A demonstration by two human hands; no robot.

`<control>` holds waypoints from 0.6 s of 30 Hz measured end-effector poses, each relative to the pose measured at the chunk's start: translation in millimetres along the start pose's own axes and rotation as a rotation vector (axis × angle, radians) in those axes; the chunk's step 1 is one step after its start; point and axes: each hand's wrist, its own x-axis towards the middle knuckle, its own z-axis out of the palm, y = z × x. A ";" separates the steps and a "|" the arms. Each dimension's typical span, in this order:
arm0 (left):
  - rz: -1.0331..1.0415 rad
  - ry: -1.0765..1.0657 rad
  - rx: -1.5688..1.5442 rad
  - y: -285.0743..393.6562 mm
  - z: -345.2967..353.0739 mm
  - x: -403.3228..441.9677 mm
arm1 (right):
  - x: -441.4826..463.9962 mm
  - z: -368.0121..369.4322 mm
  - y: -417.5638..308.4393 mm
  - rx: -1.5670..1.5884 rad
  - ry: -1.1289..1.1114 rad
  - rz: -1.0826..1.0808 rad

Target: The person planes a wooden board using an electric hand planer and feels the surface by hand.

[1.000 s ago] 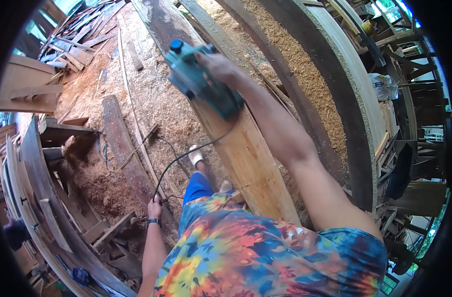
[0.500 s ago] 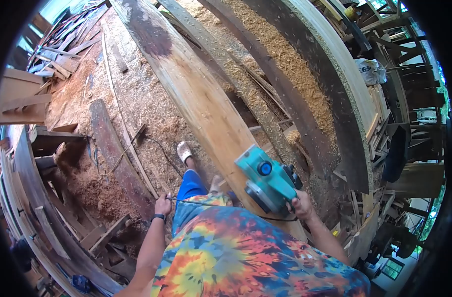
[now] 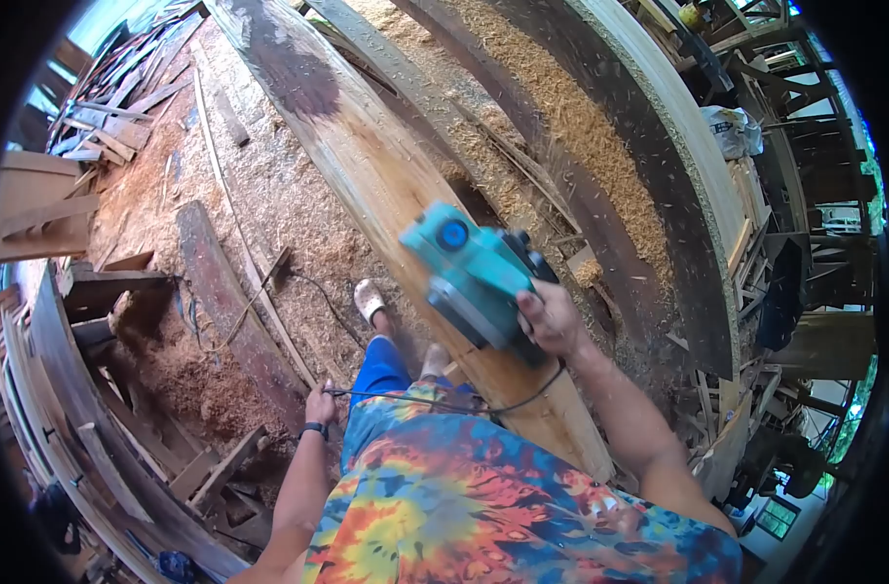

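A teal electric hand planer [image 3: 479,273] rests on a long wooden plank [image 3: 367,185], slightly blurred by motion. My right hand [image 3: 554,316] is wrapped round the planer's rear handle. From the tool a black power cord [image 3: 435,400] runs across in front of my body. My left hand [image 3: 320,402], off to the left at waist height, is closed on that cord. The plank's near part is pale and smooth, while a dark, rough patch [image 3: 294,73] covers its far part.
To the right lie more long boards [image 3: 649,146], one strewn with wood shavings [image 3: 600,146]. Sawdust [image 3: 289,185] covers the floor at left, around a loose board [image 3: 235,292]. Scrap wood [image 3: 123,117] is piled at the far left. A white sack [image 3: 735,131] stands at right.
The planer has slid forward and to the left along the plank, carried by my right hand. The cord now trails behind it over the plank. My left hand has barely moved.
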 end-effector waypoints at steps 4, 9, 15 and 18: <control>-0.032 0.055 -0.064 -12.5 -14.0 16.5 | 93.7 14.8 -47.5 -0.144 0.004 -0.132; -0.073 0.066 -0.292 8.3 -31.5 14.3 | 206.1 44.4 -96.9 -0.160 0.015 -0.148; 0.020 0.159 -0.346 -16.1 -32.2 28.4 | 327.3 79.3 -179.7 -0.086 0.013 -0.164; -0.032 0.190 -0.338 -5.2 -45.8 20.8 | 370.4 84.5 -213.1 -0.032 -0.027 -0.174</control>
